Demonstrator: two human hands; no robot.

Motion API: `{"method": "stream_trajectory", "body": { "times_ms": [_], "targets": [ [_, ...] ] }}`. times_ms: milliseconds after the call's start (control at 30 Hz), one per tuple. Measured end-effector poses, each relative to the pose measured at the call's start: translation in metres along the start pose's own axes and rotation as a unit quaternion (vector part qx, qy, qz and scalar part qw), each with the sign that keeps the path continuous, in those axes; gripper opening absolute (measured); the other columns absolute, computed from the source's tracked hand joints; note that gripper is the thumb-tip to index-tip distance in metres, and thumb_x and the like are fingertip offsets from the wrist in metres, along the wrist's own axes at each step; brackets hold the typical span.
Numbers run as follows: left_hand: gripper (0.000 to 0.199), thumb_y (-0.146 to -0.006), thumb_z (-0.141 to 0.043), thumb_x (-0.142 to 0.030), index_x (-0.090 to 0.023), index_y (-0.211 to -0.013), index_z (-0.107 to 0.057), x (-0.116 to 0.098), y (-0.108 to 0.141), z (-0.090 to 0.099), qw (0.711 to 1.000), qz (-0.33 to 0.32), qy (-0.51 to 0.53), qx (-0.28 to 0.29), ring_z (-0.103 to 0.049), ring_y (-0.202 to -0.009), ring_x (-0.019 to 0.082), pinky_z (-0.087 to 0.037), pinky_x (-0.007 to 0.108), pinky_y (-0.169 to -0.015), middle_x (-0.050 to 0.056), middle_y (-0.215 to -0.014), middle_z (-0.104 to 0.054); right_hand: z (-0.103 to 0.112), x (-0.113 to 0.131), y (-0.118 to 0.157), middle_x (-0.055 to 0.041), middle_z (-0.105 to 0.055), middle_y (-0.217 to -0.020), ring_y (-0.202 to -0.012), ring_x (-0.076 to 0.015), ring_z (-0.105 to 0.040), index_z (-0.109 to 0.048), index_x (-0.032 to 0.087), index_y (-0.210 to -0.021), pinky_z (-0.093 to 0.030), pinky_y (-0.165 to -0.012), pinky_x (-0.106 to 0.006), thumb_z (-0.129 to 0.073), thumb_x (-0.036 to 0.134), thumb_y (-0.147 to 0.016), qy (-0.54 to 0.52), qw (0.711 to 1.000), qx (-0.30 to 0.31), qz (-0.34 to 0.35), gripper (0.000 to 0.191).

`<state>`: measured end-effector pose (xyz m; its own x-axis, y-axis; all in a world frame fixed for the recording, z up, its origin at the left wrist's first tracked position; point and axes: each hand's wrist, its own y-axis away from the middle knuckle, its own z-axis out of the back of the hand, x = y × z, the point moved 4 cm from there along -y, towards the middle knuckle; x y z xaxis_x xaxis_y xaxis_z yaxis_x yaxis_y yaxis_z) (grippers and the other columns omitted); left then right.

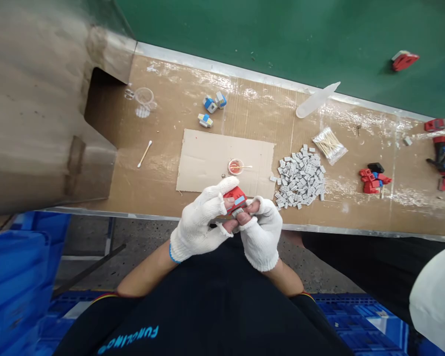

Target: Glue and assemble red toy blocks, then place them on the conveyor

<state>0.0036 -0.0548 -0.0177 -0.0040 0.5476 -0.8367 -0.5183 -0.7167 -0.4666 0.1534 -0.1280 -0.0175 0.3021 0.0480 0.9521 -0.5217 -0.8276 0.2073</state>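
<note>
My left hand point(205, 217), in a white glove with bare fingertips, grips a red block point(236, 198) with a light blue patch. From the right, my right hand point(260, 230), gloved the same way, pinches a small grey piece point(237, 212) against the lower edge of that block. Just beyond my hands lies a flat cardboard sheet point(207, 153). On it stands a small round cup point(236, 166) of reddish content with a cotton swab across it. A pile of grey pieces point(300, 178) lies right of the sheet.
Blue-grey parts point(209, 104) sit behind the sheet. A swab point(144, 154) and clear cup point(144, 96) lie left. Rightward are a swab bag point(330, 145), a white tube point(317, 100) and red parts point(373, 180). A metal housing point(40, 99) borders the left; another person's white cap shows lower right.
</note>
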Motion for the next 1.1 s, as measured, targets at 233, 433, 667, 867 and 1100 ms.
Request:
{"method": "stream_trajectory", "body": {
  "times_ms": [233, 433, 667, 867, 1100],
  "targets": [
    [0.062, -0.105, -0.085, -0.018, -0.035, -0.162, -0.066, -0.005, -0.004, -0.003, 1.0, -0.013, -0.012, 0.01, -0.08, -0.149, 0.036, -0.075, 0.052, -0.116, 0.018, -0.161, -0.079, -0.001, -0.004, 0.001, 0.0064, -0.067, -0.065, -0.052, -0.0111, -0.061, -0.062, 0.026, -0.078, -0.056, -0.051, -0.024, -0.099, 0.056, -0.089, -0.004, 1.0, -0.009, -0.015, 0.049],
    [0.054, -0.105, -0.086, -0.02, -0.035, -0.155, -0.072, -0.005, -0.004, -0.001, 1.0, -0.013, -0.013, -0.011, -0.082, -0.144, 0.035, -0.077, 0.049, -0.112, 0.016, -0.156, -0.082, 0.0, -0.01, 0.004, 0.0054, -0.068, -0.067, -0.056, -0.0117, -0.062, -0.061, 0.025, -0.078, -0.058, -0.054, -0.024, -0.1, 0.053, -0.088, 0.004, 1.0, -0.031, -0.006, 0.048],
    [0.064, -0.105, -0.084, -0.016, -0.036, -0.163, -0.067, -0.005, -0.002, 0.001, 1.0, -0.017, -0.003, 0.004, -0.083, -0.144, 0.034, -0.077, 0.045, -0.113, 0.018, -0.162, -0.079, -0.005, 0.004, -0.002, 0.0073, -0.067, -0.064, -0.05, -0.0106, -0.059, -0.065, 0.025, -0.076, -0.054, -0.047, -0.022, -0.102, 0.046, -0.082, 0.001, 1.0, -0.007, -0.014, 0.043],
    [0.062, -0.105, -0.084, -0.016, -0.034, -0.163, -0.068, -0.005, -0.002, 0.003, 1.0, -0.005, 0.028, 0.006, -0.083, -0.145, 0.037, -0.076, 0.049, -0.114, 0.018, -0.158, -0.082, -0.001, 0.008, -0.003, 0.0043, -0.07, -0.068, -0.055, -0.013, -0.062, -0.067, 0.025, -0.075, -0.056, -0.051, -0.026, -0.097, 0.05, -0.089, 0.055, 0.998, 0.039, 0.013, 0.041],
    [0.054, -0.113, -0.08, -0.031, -0.029, -0.166, -0.067, -0.003, 0.004, 0.002, 0.995, 0.031, 0.092, -0.001, -0.092, -0.121, 0.029, -0.077, 0.033, -0.102, 0.016, -0.146, -0.087, 0.014, 0.01, -0.003, -0.0008, -0.08, -0.088, -0.069, -0.0186, -0.072, -0.087, 0.031, -0.112, -0.065, -0.063, -0.033, -0.096, 0.052, -0.095, 0.146, 0.978, 0.068, 0.136, 0.028]
  ]
}}
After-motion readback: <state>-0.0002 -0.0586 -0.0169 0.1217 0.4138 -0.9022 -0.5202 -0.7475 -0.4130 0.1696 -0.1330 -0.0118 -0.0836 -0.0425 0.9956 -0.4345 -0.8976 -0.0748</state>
